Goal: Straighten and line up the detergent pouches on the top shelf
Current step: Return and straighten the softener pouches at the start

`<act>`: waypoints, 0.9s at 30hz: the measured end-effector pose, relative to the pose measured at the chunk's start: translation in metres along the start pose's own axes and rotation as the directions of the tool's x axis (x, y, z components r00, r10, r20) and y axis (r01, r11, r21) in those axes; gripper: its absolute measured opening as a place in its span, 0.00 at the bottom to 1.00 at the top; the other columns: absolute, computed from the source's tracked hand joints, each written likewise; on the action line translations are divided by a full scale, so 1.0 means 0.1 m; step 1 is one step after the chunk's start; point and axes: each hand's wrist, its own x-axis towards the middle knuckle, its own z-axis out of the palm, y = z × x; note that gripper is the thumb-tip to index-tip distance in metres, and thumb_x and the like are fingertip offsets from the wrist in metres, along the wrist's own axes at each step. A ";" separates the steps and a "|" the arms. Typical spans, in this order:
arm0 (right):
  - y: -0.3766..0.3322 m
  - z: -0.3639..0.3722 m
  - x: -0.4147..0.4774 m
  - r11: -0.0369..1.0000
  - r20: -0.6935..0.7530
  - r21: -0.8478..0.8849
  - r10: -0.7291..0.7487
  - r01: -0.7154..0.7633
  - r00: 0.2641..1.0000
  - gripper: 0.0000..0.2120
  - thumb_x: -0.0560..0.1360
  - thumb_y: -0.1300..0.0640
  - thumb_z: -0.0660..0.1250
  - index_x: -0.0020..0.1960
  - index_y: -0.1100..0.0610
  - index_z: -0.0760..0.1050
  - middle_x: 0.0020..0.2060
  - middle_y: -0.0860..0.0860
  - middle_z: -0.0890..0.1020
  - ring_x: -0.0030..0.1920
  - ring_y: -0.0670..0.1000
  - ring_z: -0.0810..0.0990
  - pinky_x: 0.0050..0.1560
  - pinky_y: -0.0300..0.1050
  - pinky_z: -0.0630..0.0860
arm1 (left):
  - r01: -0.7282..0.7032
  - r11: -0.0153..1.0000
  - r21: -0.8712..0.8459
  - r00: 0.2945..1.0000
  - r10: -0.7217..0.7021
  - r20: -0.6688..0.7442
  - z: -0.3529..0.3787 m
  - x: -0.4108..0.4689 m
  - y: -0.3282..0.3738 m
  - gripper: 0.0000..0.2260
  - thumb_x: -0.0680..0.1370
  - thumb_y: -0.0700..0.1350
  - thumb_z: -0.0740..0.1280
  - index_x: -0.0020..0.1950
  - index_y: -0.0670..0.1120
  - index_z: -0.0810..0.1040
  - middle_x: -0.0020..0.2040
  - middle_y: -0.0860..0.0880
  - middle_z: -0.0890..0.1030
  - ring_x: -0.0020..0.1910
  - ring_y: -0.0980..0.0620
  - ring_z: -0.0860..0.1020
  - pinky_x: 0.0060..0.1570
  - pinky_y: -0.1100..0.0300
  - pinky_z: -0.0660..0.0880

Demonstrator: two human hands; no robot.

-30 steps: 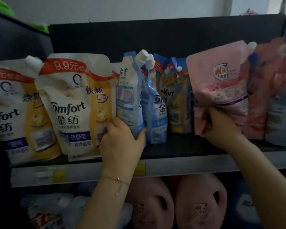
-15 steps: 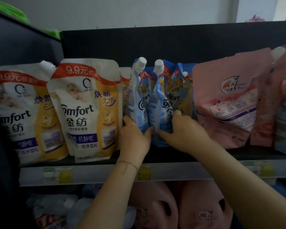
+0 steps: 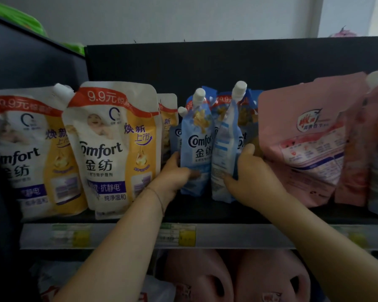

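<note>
Several blue Comfort pouches stand in the middle of the top shelf point(image 3: 205, 211). My left hand point(image 3: 175, 176) grips the lower left edge of the front blue pouch point(image 3: 198, 147), which faces forward. My right hand point(image 3: 252, 171) holds a second blue pouch point(image 3: 224, 149) that stands edge-on, its white cap up. More blue pouches sit behind, partly hidden. Two white-and-yellow Comfort pouches point(image 3: 116, 147) point(image 3: 28, 153) stand at the left. Pink pouches point(image 3: 308, 136) lean at the right.
The shelf's front rail point(image 3: 122, 236) carries price tags. Below it sit pink jugs point(image 3: 271, 277) and white bags. A dark side panel point(image 3: 31, 57) bounds the left, a dark back panel stands behind the pouches, and green packs lie on top at the far left.
My right hand left the pink pouch and came to the blue pouches. Both hands turned and spread the blue pouches; the front one now faces forward. The view shifted right and closer.
</note>
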 end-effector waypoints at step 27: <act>0.09 0.02 -0.15 0.988 0.197 0.016 -0.152 0.152 0.969 0.20 0.78 0.50 0.62 0.64 0.39 0.56 0.49 0.50 0.69 0.46 0.58 0.77 0.41 0.48 0.75 | 0.177 0.984 0.011 0.939 -0.165 -0.300 0.12 -0.16 0.19 0.24 0.81 0.52 0.61 0.73 0.41 0.64 0.69 0.42 0.70 0.66 0.41 0.69 0.66 0.53 0.67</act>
